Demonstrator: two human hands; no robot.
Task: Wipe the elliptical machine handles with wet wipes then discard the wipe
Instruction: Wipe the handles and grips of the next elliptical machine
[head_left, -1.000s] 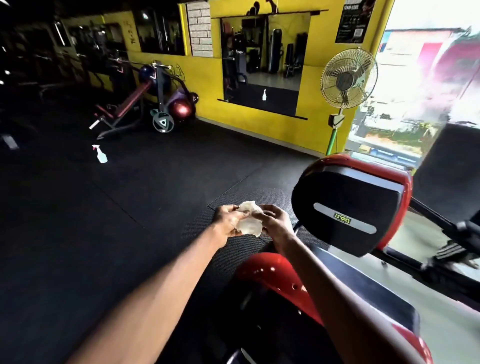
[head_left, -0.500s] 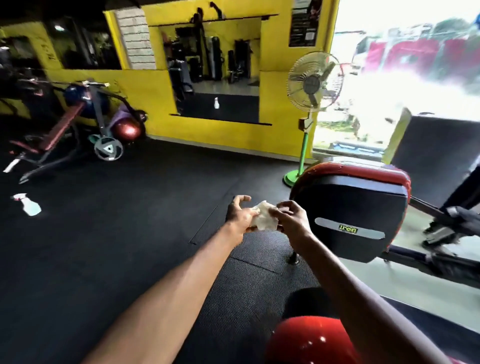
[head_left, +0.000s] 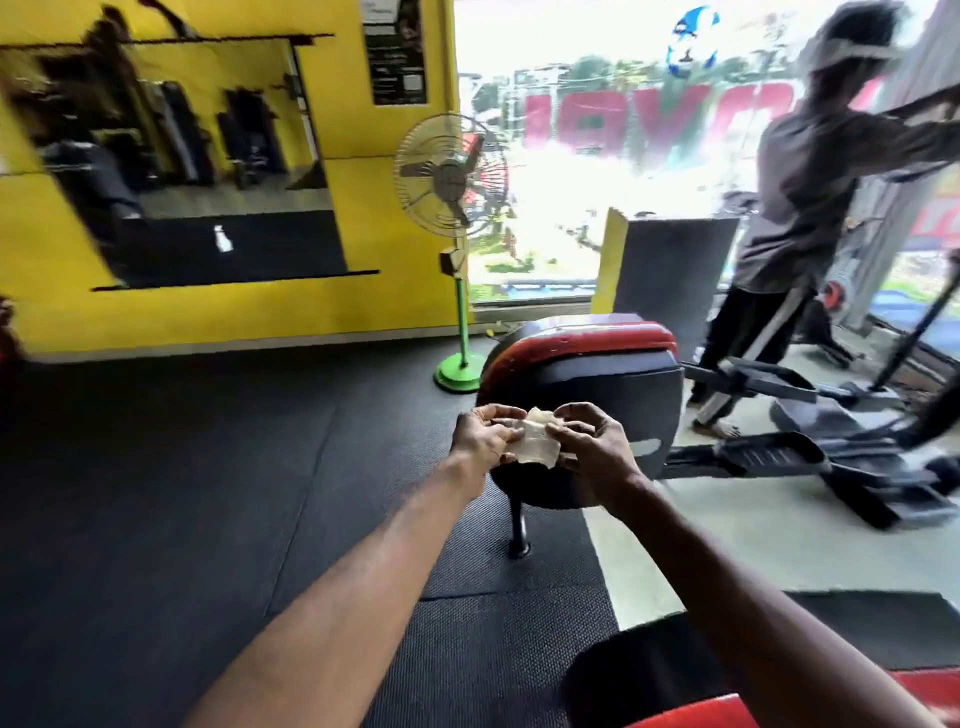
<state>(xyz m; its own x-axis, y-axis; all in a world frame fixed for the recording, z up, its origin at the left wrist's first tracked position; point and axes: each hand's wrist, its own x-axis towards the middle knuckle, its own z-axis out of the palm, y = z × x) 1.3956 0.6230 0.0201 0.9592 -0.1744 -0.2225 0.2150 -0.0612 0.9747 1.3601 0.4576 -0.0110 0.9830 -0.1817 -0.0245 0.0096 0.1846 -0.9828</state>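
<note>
A crumpled whitish wet wipe (head_left: 535, 442) is held out in front of me between both hands. My left hand (head_left: 480, 434) pinches its left edge and my right hand (head_left: 589, 441) pinches its right edge, fingers curled on it. Just behind the hands stands the red and black housing of an elliptical machine (head_left: 587, 374). Its black pedals (head_left: 769, 457) stretch to the right. A dark handle bar (head_left: 930, 104) shows at the top right, gripped by another person (head_left: 800, 208) who stands on the pedals.
A pedestal fan (head_left: 449, 176) on a green base stands by the yellow wall (head_left: 234, 312), left of the machine. A wall mirror (head_left: 197, 166) hangs on that wall. Black rubber mats (head_left: 156, 493) cover the floor. A red and black machine part (head_left: 675, 691) sits under my right arm.
My view has swung right and up; the person on the elliptical and the handle bar have come into sight. Both hands still hold the wipe, now in front of the machine housing.
</note>
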